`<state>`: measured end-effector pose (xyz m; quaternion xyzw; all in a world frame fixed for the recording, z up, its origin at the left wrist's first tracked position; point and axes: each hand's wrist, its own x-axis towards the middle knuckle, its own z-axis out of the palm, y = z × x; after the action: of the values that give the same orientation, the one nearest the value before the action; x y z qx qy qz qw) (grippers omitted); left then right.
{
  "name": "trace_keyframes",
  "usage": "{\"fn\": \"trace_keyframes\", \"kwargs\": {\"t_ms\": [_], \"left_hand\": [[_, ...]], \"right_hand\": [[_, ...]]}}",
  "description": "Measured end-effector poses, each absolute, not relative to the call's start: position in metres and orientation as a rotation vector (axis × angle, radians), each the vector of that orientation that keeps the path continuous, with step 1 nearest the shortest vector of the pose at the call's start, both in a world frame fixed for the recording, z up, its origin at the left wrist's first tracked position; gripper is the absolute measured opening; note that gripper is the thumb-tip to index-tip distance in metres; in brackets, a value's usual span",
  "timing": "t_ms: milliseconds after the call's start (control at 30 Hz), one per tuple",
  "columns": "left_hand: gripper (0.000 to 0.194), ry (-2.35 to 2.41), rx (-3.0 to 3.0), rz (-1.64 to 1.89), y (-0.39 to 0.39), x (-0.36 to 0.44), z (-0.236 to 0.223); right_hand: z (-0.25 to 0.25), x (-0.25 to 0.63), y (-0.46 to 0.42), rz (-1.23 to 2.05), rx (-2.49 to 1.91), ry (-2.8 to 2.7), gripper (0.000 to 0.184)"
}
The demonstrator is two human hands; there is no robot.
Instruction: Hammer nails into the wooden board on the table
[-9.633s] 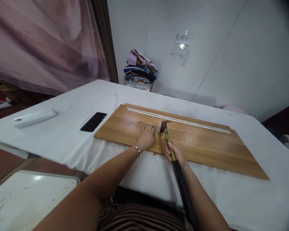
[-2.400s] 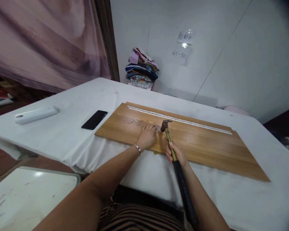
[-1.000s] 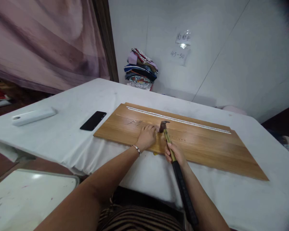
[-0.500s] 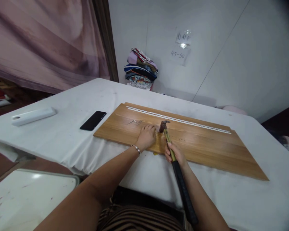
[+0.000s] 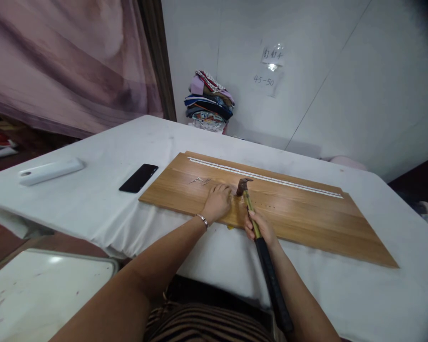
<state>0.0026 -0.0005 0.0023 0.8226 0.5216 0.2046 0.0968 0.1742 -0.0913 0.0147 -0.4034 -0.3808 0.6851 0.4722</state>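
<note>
A long wooden board point(image 5: 299, 218) lies across a table covered with white cloth point(image 5: 103, 199). My right hand point(image 5: 262, 229) is closed round the handle of a claw hammer point(image 5: 244, 186), whose rusty head sits just above the board. My left hand point(image 5: 218, 202) rests on the board beside the hammer head with its fingers curled together; what they pinch is too small to see. A few loose nails point(image 5: 199, 180) lie on the board to the left. A row of small dark dots marks the board right of the hammer.
A black phone point(image 5: 139, 178) and a white oblong case point(image 5: 50, 170) lie on the cloth to the left. Folded clothes point(image 5: 209, 107) are stacked against the white wall behind. A white surface point(image 5: 39, 294) stands low at the near left.
The hammer head hovers at almost the same spot throughout, shifting only slightly. Both hands keep their places on the board.
</note>
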Motion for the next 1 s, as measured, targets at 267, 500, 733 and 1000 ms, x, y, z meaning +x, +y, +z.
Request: {"fn": "trace_keyframes", "kwargs": {"t_ms": [267, 500, 733, 1000], "left_hand": [[0.033, 1.54, 2.439, 0.603, -0.0004, 0.0025, 0.0018], [0.032, 1.55, 2.443, 0.582, 0.0001, 0.0022, 0.0018], [0.031, 1.531, 2.452, 0.612, 0.0012, 0.0017, -0.0013], [0.032, 1.548, 2.427, 0.594, -0.0017, 0.0022, 0.0052]], "right_hand": [[0.0129, 0.174, -0.0918, 1.665, -0.992, -0.92, 0.06], [0.0157, 0.1741, -0.0918, 1.675, -0.979, -0.936, 0.061], [0.0119, 0.1752, -0.0913, 1.683, -0.976, -0.925, 0.06], [0.0156, 0.1734, -0.0918, 1.681, -0.98, -0.917, 0.062]]}}
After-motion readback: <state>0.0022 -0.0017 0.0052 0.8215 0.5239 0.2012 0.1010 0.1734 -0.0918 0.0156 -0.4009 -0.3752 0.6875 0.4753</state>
